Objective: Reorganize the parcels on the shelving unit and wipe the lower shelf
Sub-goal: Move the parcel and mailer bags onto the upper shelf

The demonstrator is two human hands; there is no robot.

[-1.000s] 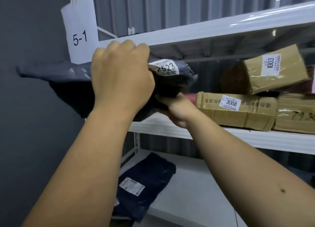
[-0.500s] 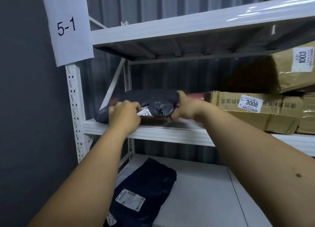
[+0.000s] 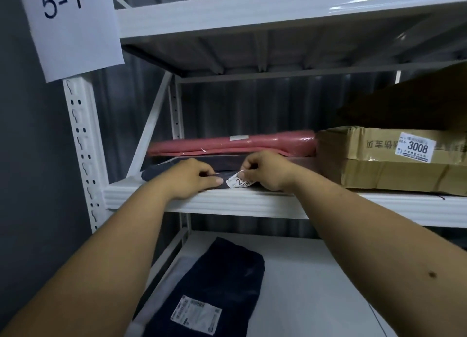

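Single head cam, close, facing fwd and slightly down at shelving unit (image 3: 252, 202) front.

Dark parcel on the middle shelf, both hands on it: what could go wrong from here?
1. The white label is curled up off the dark parcel under the right hand; it may peel off or crease.
2. The parcel sits at the front edge of the middle shelf; when the left hand lets go, it could slide off onto the navy parcel below.
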